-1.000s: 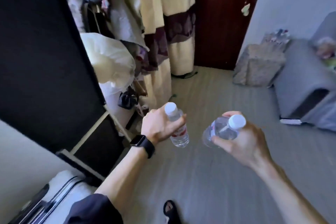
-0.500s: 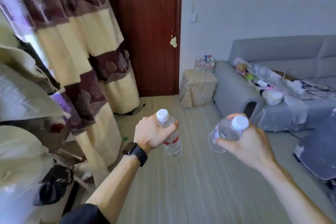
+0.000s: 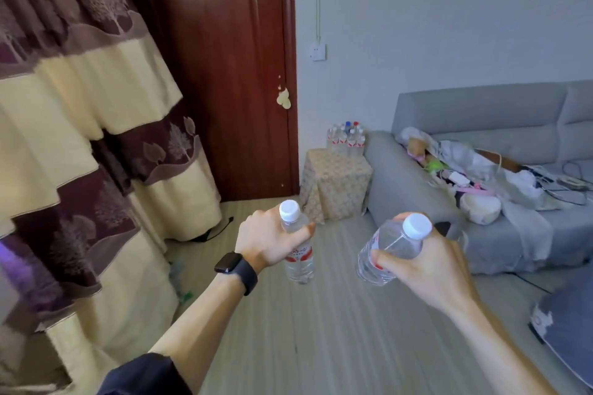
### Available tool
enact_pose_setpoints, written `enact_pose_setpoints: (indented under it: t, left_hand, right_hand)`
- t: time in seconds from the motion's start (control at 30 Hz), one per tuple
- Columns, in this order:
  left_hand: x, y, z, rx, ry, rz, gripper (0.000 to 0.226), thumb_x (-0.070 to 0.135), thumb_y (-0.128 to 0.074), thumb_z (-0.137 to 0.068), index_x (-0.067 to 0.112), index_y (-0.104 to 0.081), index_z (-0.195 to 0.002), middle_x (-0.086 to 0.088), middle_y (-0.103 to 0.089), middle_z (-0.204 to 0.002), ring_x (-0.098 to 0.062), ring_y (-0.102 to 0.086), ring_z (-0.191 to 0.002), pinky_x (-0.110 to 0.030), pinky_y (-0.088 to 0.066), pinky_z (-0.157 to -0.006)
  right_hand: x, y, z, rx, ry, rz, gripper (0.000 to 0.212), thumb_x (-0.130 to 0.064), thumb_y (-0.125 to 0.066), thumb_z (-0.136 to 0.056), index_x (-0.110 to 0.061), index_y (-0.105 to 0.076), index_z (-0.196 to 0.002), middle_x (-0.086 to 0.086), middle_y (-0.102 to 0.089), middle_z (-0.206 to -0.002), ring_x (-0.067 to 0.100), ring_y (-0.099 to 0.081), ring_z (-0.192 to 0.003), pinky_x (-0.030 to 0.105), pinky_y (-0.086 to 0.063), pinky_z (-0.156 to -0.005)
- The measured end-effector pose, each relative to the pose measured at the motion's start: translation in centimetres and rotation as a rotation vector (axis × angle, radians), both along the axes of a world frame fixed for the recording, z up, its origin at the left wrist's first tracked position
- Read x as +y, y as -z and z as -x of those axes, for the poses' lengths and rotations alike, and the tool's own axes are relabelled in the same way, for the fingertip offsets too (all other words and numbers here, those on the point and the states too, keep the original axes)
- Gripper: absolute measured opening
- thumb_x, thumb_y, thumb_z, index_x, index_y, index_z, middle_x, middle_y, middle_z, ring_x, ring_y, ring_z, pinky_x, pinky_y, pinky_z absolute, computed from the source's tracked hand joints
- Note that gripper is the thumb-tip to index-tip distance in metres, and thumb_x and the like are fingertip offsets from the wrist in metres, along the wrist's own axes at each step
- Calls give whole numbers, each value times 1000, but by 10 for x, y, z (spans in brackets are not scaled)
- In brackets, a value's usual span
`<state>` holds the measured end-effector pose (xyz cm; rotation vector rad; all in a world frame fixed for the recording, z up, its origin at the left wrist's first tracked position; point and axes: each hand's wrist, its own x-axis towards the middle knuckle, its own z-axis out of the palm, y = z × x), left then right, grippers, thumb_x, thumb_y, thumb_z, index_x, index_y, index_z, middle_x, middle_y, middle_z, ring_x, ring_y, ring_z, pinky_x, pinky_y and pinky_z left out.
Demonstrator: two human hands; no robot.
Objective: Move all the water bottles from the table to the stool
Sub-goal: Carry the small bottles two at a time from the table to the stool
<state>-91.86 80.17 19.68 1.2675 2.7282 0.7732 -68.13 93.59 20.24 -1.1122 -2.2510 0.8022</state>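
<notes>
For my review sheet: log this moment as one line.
phase: carrying | left hand: bottle | right hand: second bottle | stool: ahead by sofa, holds bottles

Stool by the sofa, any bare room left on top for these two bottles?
The stool is crowded along its back edge, where a cluster of bottles stands. The front strip of its top, nearest the floor side, looks bare.

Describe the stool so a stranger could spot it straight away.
Find the dark red door and the grey sofa on the far side of the room. The stool stands on the floor between them, against the white wall. It alone wears a beige patterned cover and carries a cluster of water bottles on top.
</notes>
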Motion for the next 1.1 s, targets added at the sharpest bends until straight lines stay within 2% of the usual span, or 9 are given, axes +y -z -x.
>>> enact_pose_setpoints:
  t: [0.1,0.2,0.37,0.53,0.67,0.73,0.8,0.93,1.1]
  left_hand:
    - [47,-1,22,2,-33,-38,63,84,-35,-63,28,-60,-81,9,-66,-73,-20,-64,-76,-34,-55,-68]
    - [85,-1,46,10,-63,-52,69,85,-30,-61,30,-65,-83,8,-67,-75,-20,-63,-76,-35,-54,-69]
    - [153,13,103,11,-81,-27,74,87,-27,-61,30,-67,-86,9,-66,-73,-19,-64,-75,-34,-54,-68]
    - [226,32,167,-13,-44,-24,70,85,-29,-63,30,-65,-86,11,-64,-72,-19,-63,-76,-31,-52,-67]
    - [280,45,220,-63,-39,-21,72,85,-30,-62,28,-66,-86,8,-69,-77,-18,-65,-79,-31,-52,-69]
    - [308,50,247,-119,-25,-20,75,85,-29,-63,28,-69,-91,7,-71,-82,-17,-65,-82,-33,-54,-73]
    - [335,56,272,-146,-16,-12,75,86,-29,-63,29,-70,-91,7,-71,-82,-18,-66,-83,-34,-54,-74]
    - [394,77,308,-110,36,82,75,88,-27,-62,28,-65,-88,6,-71,-82,-22,-66,-83,-32,-51,-69]
    - [484,106,348,-114,76,201,73,88,-28,-65,34,-68,-93,7,-69,-79,-21,-65,-80,-33,-54,-69]
  right_hand:
    - [57,3,24,67,12,68,63,-75,-77,-50,-45,-55,-102,-12,-71,-79,19,-71,-72,40,-60,-65]
    - [104,0,52,97,2,89,60,-66,-82,-53,-38,-58,-100,-16,-68,-81,12,-67,-80,43,-60,-56]
    - [175,2,108,28,-25,20,58,-64,-82,-59,-33,-60,-104,-13,-70,-88,20,-65,-90,34,-52,-73]
    - [244,18,172,8,-9,35,54,-58,-83,-61,-32,-60,-102,-11,-71,-89,20,-65,-88,35,-51,-74]
    - [297,29,219,-13,19,73,51,-53,-85,-61,-45,-54,-101,-17,-69,-88,20,-65,-90,33,-48,-72]
    - [322,36,241,-23,41,87,52,-50,-86,-62,-45,-54,-103,-18,-68,-88,20,-65,-89,32,-46,-72]
    - [345,47,259,-28,59,103,52,-54,-83,-61,-39,-58,-105,-17,-69,-92,19,-65,-90,34,-49,-73]
    - [395,73,288,-51,82,136,69,-70,-68,-54,-31,-62,-111,-19,-66,-104,14,-63,-92,34,-50,-74]
    - [466,105,316,-47,98,210,49,-66,-72,-65,-39,-64,-105,-21,-70,-95,8,-65,-89,35,-53,-76]
